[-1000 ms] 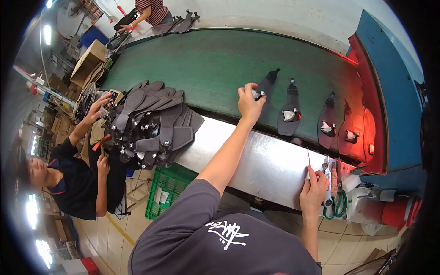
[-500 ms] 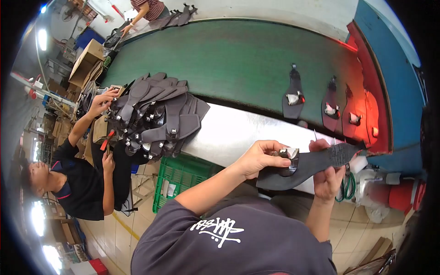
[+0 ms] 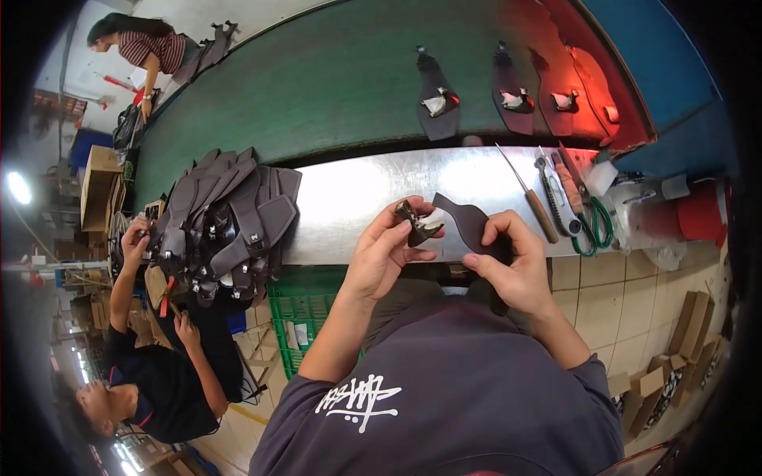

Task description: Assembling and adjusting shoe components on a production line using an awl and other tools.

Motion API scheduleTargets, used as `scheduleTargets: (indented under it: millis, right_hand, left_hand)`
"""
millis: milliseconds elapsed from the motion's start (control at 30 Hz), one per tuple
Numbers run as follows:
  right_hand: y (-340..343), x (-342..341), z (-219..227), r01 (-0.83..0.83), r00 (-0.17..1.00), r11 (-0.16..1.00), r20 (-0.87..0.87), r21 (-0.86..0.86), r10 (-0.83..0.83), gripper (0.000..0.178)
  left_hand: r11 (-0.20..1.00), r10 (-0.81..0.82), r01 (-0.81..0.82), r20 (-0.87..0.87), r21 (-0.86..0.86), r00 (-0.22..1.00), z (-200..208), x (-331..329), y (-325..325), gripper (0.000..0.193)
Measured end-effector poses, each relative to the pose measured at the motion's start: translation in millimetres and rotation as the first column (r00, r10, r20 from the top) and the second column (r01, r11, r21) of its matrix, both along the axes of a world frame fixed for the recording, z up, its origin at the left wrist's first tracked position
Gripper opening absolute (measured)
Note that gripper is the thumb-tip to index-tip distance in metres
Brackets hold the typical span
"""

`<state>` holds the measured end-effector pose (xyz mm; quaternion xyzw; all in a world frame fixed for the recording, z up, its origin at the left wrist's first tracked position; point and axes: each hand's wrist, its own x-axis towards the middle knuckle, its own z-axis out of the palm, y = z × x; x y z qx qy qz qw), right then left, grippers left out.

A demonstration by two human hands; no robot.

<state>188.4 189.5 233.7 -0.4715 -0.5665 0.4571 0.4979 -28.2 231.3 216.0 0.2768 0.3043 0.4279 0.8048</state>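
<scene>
In front of my chest, my right hand [image 3: 508, 254] grips a dark, foot-shaped sandal sole [image 3: 463, 222] between thumb and fingers. My left hand [image 3: 389, 242] pinches a shiny dark strap with white padding [image 3: 425, 224] at the sole's left. Whether strap and sole are joined is hidden by the bend of the piece. Below both hands is the front edge of a metal worktop [image 3: 333, 198]. Several similar sandal soles [image 3: 435, 99] with shiny straps lie on the green conveyor belt [image 3: 317, 95], some in red light at the far right.
Right of my hands lie an awl [image 3: 540, 214], a utility knife [image 3: 559, 194] and green-handled scissors [image 3: 591, 230]. A heap of dark soles [image 3: 230, 206] stands at left, beside a seated co-worker [image 3: 167, 397] holding a red-headed tool. A green crate [image 3: 302, 317] sits under the worktop.
The view has shifted right. The sole has been turned and drawn closer to my body, its far end now pointing away. My right hand has moved left, nearer to my left hand.
</scene>
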Motion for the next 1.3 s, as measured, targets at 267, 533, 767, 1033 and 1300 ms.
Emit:
scheduleTargets:
  millis: [267, 533, 767, 1033, 1300]
  right_hand:
    - [-2.9, 3.9, 5.0, 0.004, 0.996, 0.997, 0.089, 0.079, -0.011, 0.048]
    - [-8.0, 1.6, -0.9, 0.01, 0.996, 0.995, 0.087, 0.098, -0.019, 0.043]
    - [-10.9, -0.2, -2.3, -0.014, 0.996, 0.996, 0.095, 0.093, 0.006, 0.046]
    - [-15.2, 0.0, -7.3, 0.028, 0.997, 0.997, 0.068, 0.071, -0.033, 0.042]
    - [-16.2, -0.9, -11.2, 0.049, 0.996, 0.987, 0.063, 0.15, -0.059, 0.04]
  left_hand:
    - [0.995, 0.056, -0.041, -0.166, 0.092, 0.985, -21.6, -3.1, -4.5, 0.035]
    - [0.996, 0.047, -0.041, -0.072, 0.082, 0.996, -11.9, 1.5, -3.0, 0.027]
    - [0.981, 0.179, -0.165, -0.161, 0.102, 0.97, -30.1, -2.4, -4.6, 0.02]
    - [0.992, 0.126, -0.127, -0.014, -0.021, 0.992, -15.0, 11.6, -5.0, 0.023]
    - [0.99, 0.078, -0.079, 0.017, 0.117, 0.997, -21.7, 9.3, -8.5, 0.034]
